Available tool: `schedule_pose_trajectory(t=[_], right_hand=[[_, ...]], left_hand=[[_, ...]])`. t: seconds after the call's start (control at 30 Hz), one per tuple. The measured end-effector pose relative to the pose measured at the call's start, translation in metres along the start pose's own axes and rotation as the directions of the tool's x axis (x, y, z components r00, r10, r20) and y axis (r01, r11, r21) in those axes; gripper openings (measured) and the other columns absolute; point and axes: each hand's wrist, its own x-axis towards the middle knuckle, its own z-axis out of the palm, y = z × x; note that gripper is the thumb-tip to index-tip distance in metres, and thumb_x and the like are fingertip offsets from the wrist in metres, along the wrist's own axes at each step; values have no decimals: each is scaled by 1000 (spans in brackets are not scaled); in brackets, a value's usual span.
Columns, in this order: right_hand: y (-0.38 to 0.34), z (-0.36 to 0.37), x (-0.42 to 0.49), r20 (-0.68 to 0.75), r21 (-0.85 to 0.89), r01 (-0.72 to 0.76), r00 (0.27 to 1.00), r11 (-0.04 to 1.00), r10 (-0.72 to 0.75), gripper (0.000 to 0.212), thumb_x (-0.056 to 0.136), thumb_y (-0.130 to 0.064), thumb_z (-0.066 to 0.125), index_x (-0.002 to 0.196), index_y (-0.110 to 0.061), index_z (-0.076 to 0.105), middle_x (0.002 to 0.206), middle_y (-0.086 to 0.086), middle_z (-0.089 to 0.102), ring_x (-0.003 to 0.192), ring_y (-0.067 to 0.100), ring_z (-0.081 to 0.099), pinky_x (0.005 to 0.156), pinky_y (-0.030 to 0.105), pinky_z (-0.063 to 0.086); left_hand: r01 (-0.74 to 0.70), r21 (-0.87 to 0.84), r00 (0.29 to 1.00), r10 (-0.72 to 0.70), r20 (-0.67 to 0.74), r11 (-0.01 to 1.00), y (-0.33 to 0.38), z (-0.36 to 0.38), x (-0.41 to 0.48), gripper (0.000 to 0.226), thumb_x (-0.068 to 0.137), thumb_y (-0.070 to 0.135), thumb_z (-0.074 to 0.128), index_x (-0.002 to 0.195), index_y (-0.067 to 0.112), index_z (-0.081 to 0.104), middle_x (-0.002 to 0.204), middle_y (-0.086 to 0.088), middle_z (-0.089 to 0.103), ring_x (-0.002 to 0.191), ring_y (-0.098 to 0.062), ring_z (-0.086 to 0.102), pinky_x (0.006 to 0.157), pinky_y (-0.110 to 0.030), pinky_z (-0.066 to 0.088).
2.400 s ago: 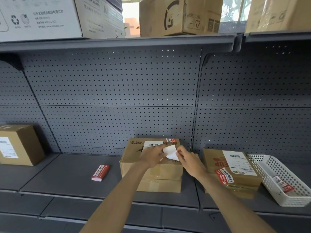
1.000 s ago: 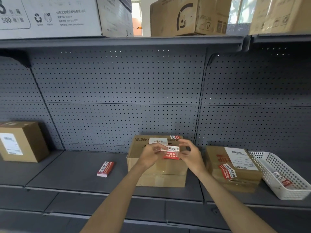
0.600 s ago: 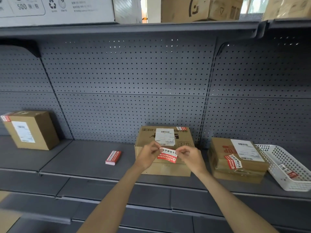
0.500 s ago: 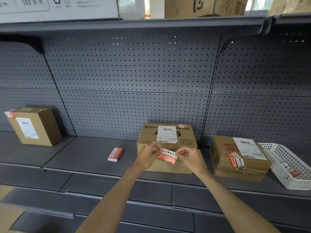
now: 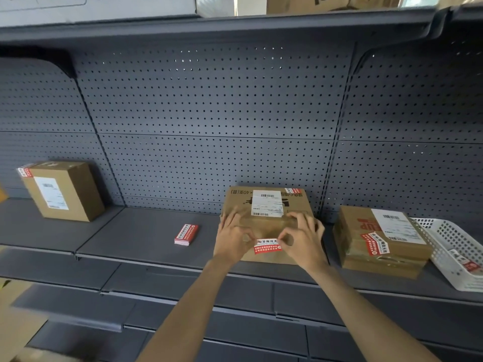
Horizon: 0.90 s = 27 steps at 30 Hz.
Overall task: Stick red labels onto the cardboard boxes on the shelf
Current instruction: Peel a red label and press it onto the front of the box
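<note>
A red and white label (image 5: 267,246) lies against the front face of the middle cardboard box (image 5: 266,205) on the grey shelf (image 5: 146,239). My left hand (image 5: 232,237) pinches the label's left end between thumb and forefinger, its other fingers spread over the box's front edge. My right hand (image 5: 300,239) pinches the right end the same way. A stack of red labels (image 5: 186,234) lies on the shelf to the left of the box. The right box (image 5: 379,241) and the far left box (image 5: 62,190) each carry a red label.
A white perforated basket (image 5: 454,246) with label scraps stands at the far right of the shelf. A pegboard back wall (image 5: 209,113) rises behind the boxes. An upper shelf (image 5: 209,24) with large cartons hangs overhead.
Both hands have carried the peeled label down and forward onto the middle box's front face. The camera has tilted downward and moved closer.
</note>
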Motion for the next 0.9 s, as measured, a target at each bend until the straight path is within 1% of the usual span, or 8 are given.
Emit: schedule_pose_trajectory(t=[0.07,0.13,0.2,0.27,0.4,0.63,0.8,0.9], right_hand=[[0,1,5,43,-9,-11,999,1000,12,13,72,-44,82,68,-35,72,143,-8,48,139,20,30,114,54,15],[1,6,7,90,-18,-4,996,1000,6,14,72,-40,82,67,-33,71,156,-8,36,151,21,14,117,60,4],[2,11,7,118,-29,1,993,1000,3,16,72,-38,83,65,-33,69,164,-9,24,155,21,-1,117,65,-4],[1,15,7,118,-40,-10,993,999,15,18,72,-39,83,64,-33,68,166,-9,18,155,20,-7,117,67,-5],[0,22,7,100,-55,-24,995,998,29,20,71,-47,82,64,-34,70,165,-9,21,155,20,-4,116,66,-9],[-5,23,15,48,-55,-81,995,995,83,19,69,-46,84,63,-34,70,152,-9,43,149,16,24,116,65,-7],[-6,27,17,39,-89,-79,996,993,82,18,67,-45,86,63,-34,71,152,-9,42,149,16,24,116,66,-6],[-7,29,15,20,-102,-70,997,992,73,20,64,-45,87,61,-34,71,152,-7,43,149,18,25,116,68,-2]], left_hand=[[-4,24,1000,4,2,1000,2,4,3,11,76,34,82,70,33,73,152,11,43,152,-13,15,123,-49,8],[4,66,1000,-5,14,998,2,9,5,12,76,34,81,69,32,71,152,11,44,151,-8,15,124,-49,5],[1,101,1000,-1,4,995,3,13,5,12,75,33,80,67,32,70,150,9,46,150,-8,17,123,-50,7],[-4,131,1000,5,-13,991,5,14,6,13,75,33,80,66,32,70,148,8,47,150,-10,21,122,-53,11],[-28,226,998,38,-41,974,5,17,8,16,72,33,81,61,29,70,149,4,48,149,-19,27,119,-54,21],[-53,237,989,85,-125,970,5,23,10,12,70,26,79,61,27,71,146,2,50,145,-22,35,119,-52,26],[-66,261,987,102,-127,963,2,27,13,4,73,24,75,69,23,74,145,-1,51,144,-23,36,119,-51,25],[-68,295,987,107,-119,953,1,28,14,4,73,24,75,70,22,76,144,-3,52,143,-24,37,120,-51,25]])
